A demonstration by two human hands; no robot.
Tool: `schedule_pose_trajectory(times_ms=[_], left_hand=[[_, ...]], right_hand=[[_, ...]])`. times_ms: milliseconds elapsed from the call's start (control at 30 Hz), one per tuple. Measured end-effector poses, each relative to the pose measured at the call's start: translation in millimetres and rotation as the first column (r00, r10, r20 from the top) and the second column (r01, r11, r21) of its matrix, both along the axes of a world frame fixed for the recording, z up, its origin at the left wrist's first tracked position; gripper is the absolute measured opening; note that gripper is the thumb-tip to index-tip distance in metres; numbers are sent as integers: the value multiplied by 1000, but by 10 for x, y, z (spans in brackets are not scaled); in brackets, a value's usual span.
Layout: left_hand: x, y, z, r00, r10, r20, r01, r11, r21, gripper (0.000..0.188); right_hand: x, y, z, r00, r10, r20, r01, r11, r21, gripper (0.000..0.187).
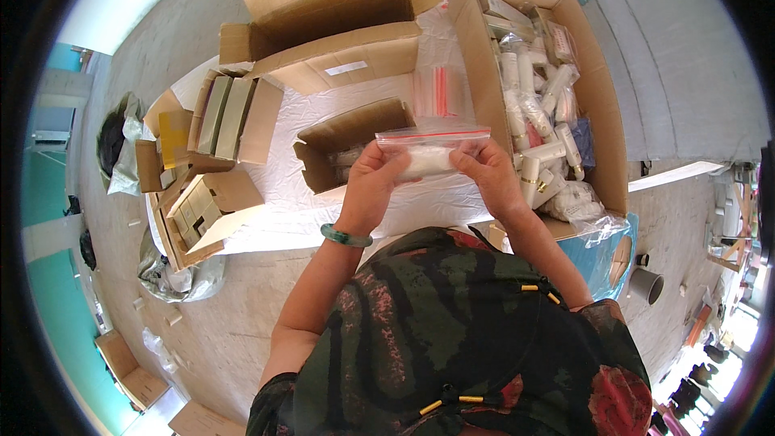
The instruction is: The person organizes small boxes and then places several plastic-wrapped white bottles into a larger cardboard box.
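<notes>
Between my two hands is a clear zip bag [432, 157] with a red strip along its top edge and a whitish item inside that I cannot name. My left hand [368, 187] pinches the bag's left side, and my right hand [495, 183] pinches its right side. Behind the bag, a small open carton [363, 119] stands on the white-covered table, with some clear-wrapped items inside. A stack of flat clear bags with red strips [440, 90] lies just beyond it.
At the right stands a large carton [476, 56] full of white bottles and wrapped pieces. A big open carton [323, 52] is at the back. Smaller cartons [262, 121] holding boxes sit at the left. A grey bin [646, 286] and plastic sacks [182, 278] are on the floor.
</notes>
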State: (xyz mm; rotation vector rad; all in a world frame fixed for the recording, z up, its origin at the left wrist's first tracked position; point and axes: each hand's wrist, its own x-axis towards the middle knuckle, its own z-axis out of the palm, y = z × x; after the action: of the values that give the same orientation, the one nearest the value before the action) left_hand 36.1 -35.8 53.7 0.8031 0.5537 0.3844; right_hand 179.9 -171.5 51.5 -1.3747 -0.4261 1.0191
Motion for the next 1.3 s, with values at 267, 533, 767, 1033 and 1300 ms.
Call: schedule_pose_trajectory(times_ms=[267, 533, 767, 1033, 1300], left_hand=[[-57, 1, -7, 995, 56, 87, -58, 998, 19, 25], [-124, 18, -70, 991, -71, -116, 69, 997, -25, 19], [-140, -2, -51, 987, -75, -145, 58, 991, -118, 17], [-322, 58, -125, 965, -237, -107, 246, 967, 70, 29], [-426, 225, -38, 723, -633, -277, 691, 675, 259, 49]], right_hand=[[-4, 31, 80, 951, 112, -287, -141, 986, -84, 25], [-29, -22, -85, 997, 73, -26, -73, 997, 17, 15], [-65, -4, -29, 998, 49, -32, -47, 998, 35, 18], [-58, -65, 4, 954, 270, 127, -256, 960, -117, 12], [-104, 69, 140, 738, 403, 542, -486, 874, 12, 15]])
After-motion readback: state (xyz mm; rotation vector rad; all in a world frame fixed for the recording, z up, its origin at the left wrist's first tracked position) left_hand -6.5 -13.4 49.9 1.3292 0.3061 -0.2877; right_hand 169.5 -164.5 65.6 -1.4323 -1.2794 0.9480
